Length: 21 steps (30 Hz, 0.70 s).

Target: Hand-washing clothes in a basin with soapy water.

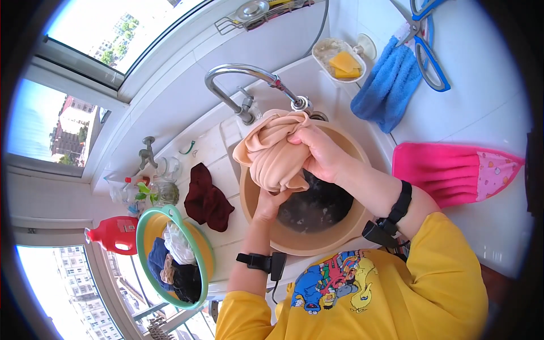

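A bunched peach-coloured cloth (276, 157) is held up over a tan plastic basin (293, 245), below the curved chrome faucet (238, 68). My right hand (321, 153) grips the cloth's right side, thumb on top. Under its lower end is my left hand (272, 204), closed around the fabric; most of those fingers are hidden. Dark, murky water (316, 208) with some foam lies in the basin. The basin sits in a white sink.
A dark red cloth (207, 197) lies on the tiled counter, left of the basin. Beyond it stand a green-rimmed yellow tub (207, 255) of clothes and a red detergent jug (114, 235). At right hang blue (384, 85) and pink towels (433, 172), scissors (418, 38) and a soap dish (321, 53).
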{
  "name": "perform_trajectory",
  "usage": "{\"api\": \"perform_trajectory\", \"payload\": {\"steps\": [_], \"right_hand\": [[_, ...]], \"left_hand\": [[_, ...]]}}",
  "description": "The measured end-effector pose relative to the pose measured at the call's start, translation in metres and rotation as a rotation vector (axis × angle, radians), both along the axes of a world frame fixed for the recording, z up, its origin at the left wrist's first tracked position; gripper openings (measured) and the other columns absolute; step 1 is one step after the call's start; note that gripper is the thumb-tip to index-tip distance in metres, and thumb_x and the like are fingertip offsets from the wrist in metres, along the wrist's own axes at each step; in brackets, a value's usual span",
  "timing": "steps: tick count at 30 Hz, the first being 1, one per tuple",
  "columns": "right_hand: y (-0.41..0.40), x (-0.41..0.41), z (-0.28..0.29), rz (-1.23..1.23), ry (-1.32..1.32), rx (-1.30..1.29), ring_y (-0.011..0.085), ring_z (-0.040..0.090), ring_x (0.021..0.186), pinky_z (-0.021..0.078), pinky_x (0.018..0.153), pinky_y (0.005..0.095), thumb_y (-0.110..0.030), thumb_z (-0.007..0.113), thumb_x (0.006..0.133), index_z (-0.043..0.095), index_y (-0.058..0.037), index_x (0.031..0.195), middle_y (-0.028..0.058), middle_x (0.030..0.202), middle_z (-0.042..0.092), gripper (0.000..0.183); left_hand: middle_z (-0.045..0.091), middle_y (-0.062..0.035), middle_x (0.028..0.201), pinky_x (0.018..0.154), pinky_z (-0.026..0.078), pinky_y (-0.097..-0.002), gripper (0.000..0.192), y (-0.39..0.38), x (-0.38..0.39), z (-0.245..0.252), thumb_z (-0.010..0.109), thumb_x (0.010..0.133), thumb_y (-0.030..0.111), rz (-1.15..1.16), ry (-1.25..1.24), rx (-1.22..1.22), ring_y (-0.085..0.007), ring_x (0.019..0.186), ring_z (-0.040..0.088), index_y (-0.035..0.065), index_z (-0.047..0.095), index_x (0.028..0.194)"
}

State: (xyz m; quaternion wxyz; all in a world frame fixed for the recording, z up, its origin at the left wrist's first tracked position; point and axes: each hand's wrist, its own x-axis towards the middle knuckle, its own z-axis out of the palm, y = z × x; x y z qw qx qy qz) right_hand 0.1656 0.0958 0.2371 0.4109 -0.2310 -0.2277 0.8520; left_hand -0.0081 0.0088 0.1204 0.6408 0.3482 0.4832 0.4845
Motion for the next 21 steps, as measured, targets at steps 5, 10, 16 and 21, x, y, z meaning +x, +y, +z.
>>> {"api": "perform_trajectory", "payload": {"steps": [5,10,16,21], "right_hand": [[-0.015,-0.022,0.004,0.129,0.121,-0.188,0.0239,0.053,0.112,0.0431,0.099,0.0405,-0.015,0.051,0.084,0.041,-0.0041,0.125,0.0125,0.12,0.052,0.044],[-0.023,-0.027,-0.005,0.147,0.251,-0.388,0.0254,0.052,0.113,0.0425,0.099,0.0406,-0.017,0.048,0.085,0.041,-0.0036,0.126,0.0131,0.121,0.052,0.044],[-0.015,0.0,-0.023,0.08,0.221,-0.301,0.0261,0.053,0.113,0.0434,0.098,0.0423,-0.014,0.048,0.083,0.041,-0.003,0.125,0.0142,0.121,0.052,0.044],[-0.015,0.023,-0.077,0.105,0.071,-0.358,0.0256,0.052,0.113,0.0415,0.1,0.0445,-0.012,0.05,0.082,0.04,-0.003,0.127,0.0139,0.122,0.051,0.047]], "left_hand": [[0.055,-0.0044,0.119,0.093,0.044,-0.0321,0.063,-0.006,0.032,-0.009,0.078,0.072,0.017,-0.015,0.214,0.2,-0.0148,0.111,0.051,0.0062,0.048,0.126],[0.051,-0.004,0.125,0.096,0.042,-0.0341,0.062,0.001,0.037,-0.009,0.073,0.078,0.024,0.14,-0.051,0.156,-0.0159,0.116,0.049,0.0084,0.043,0.131],[0.045,-0.0063,0.136,0.102,0.041,-0.0378,0.057,0.007,0.014,-0.019,0.058,0.09,0.035,0.321,-0.475,-0.044,-0.0208,0.124,0.045,0.0101,0.037,0.136],[0.042,-0.0104,0.139,0.106,0.039,-0.0415,0.055,0.0,-0.007,-0.011,0.052,0.093,0.037,0.371,-0.475,0.148,-0.0255,0.127,0.043,0.0067,0.036,0.136]]}}
